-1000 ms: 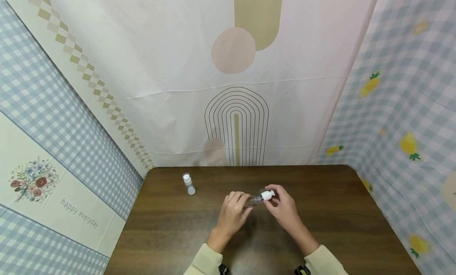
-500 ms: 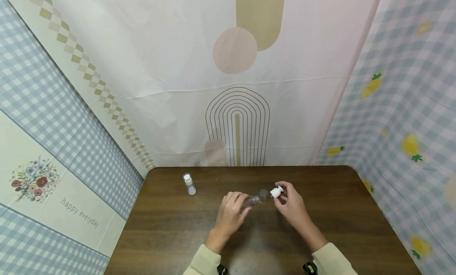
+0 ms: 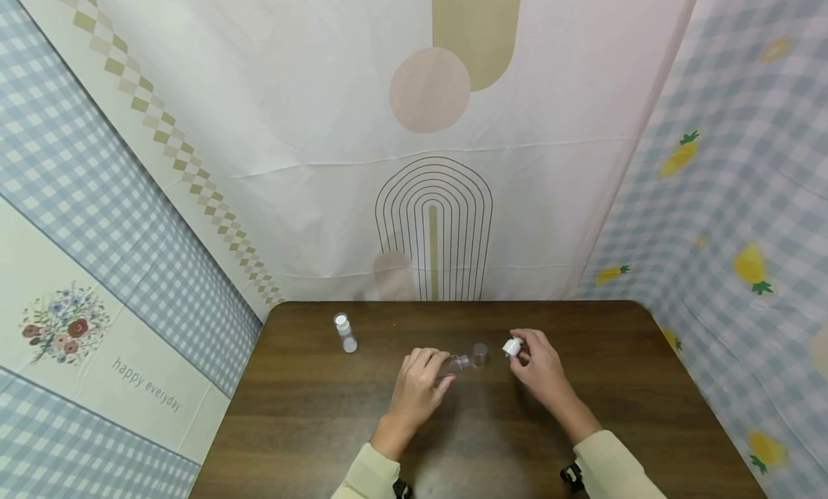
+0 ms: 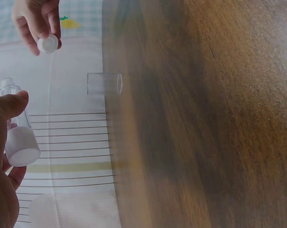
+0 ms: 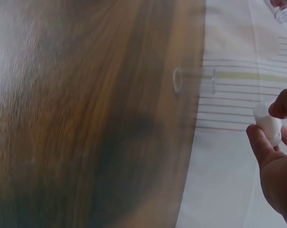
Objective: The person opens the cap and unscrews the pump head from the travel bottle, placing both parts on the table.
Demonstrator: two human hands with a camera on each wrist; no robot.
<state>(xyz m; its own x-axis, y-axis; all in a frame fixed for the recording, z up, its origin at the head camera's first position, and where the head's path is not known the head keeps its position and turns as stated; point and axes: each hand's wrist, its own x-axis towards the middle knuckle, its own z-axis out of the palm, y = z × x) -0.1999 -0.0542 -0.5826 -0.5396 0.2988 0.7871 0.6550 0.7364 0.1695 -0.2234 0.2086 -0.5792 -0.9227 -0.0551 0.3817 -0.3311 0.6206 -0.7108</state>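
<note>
My left hand [image 3: 417, 387] grips a clear bottle [image 4: 23, 119] with a white base; its bare threaded neck points right in the head view. Between thumb and fingers, my right hand [image 3: 542, 364] pinches a white pump top [image 3: 512, 346], held apart from the bottle. On the table between the two hands stands a clear cap [image 3: 479, 354], also visible in the left wrist view as a see-through cylinder. The left fingers cover part of the bottle's body.
A second small bottle [image 3: 346, 332] with a white top and clear cover stands at the back left of the brown wooden table [image 3: 310, 441]. A patterned cloth [image 3: 323, 218] hangs behind the table's back edge.
The white pump top has come off the bottle's neck, and my right hand has carried it to the right. My left hand keeps its grip on the bottle, nearly in place.
</note>
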